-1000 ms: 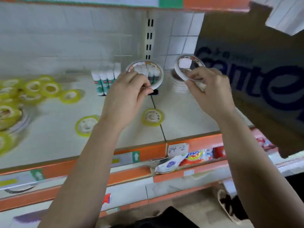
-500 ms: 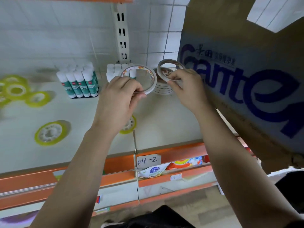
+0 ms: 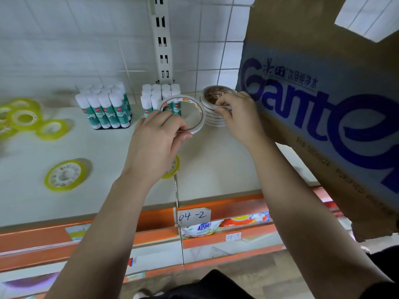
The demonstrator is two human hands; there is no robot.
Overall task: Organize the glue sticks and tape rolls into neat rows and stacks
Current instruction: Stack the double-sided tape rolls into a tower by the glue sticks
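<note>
Left hand [image 3: 155,145]: fingers and thumb curled, pinching the near rim of a thin white tape ring [image 3: 201,119], held tilted above the white shelf [image 3: 97,152]. Right hand [image 3: 239,119]: fingertips pinch the top roll [image 3: 216,93] of a stack of white tape rolls [image 3: 213,120] at the shelf's back, just beside a brown cardboard box [image 3: 323,104]. Cannot tell if that roll is fully seated. Two blocks of white-capped green glue sticks [image 3: 108,108] stand upright to the left. Yellow-green tape rolls [image 3: 64,175] lie scattered flat.
</note>
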